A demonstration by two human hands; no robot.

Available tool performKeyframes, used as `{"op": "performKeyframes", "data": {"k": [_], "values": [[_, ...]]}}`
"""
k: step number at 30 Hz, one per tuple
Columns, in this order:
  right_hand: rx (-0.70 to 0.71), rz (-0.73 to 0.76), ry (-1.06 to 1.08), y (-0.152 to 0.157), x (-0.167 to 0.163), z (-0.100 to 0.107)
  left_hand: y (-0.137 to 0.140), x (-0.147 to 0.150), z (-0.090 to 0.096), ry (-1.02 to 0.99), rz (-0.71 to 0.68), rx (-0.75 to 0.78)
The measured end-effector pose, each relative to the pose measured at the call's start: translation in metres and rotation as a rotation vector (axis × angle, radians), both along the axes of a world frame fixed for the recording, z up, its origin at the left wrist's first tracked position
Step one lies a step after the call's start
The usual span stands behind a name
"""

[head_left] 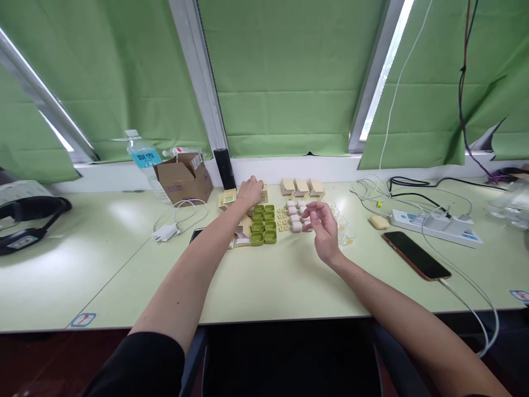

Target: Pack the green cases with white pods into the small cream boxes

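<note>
And there it was: the pale table (285, 289) spread right across the scene, with the working layout gathered in its middle. Left and far sat the brown cardboard box (176, 181), flaps up, apart from the action. In came the hands! The left hand (250, 191) reached far among the small pieces, its fingers bent down by a carton edge; whether it gripped anything, I couldn't tell. The right hand (324, 226) hung nearer, palm turned inward, thumb and fingers parted and no held thing visible. Three cream cartons (301, 188) stood in a tidy far row between them, while the left cartons (228, 197) and the tilted cartons (245, 226) beside the left forearm made a rougher cluster. Then the neat part: green containers (270, 225), two columns of four, lined up just right of that cluster. Next to the right hand ran pinkish-white pieces (294, 218), partly hidden by its fingers, with clear plastic pieces (345, 238) scattered to its right. Smallest of all, yellow pieces (281, 222) formed little rows between green and pink. The setting-out looked well advanced; the left cluster and clear pieces seemed the least ordered, and no parts appeared joined.
</note>
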State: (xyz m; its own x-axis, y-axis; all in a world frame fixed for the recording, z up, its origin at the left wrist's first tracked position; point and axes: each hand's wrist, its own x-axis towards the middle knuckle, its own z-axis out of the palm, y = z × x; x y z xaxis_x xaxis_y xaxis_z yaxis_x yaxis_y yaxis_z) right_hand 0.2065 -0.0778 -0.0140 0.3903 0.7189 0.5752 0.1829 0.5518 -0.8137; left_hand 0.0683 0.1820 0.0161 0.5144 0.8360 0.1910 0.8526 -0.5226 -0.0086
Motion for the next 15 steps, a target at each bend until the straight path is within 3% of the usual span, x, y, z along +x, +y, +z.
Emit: {"op": "performKeyframes", "data": {"k": [5,15], "values": [[-0.014,0.006,-0.012,0.002,-0.002,-0.002,-0.012,-0.001,-0.008,0.106,-0.060,-0.040],[-0.024,-0.006,-0.050,0.002,-0.001,-0.003,-0.013,0.004,-0.014,0.115,-0.069,-0.025]]}}
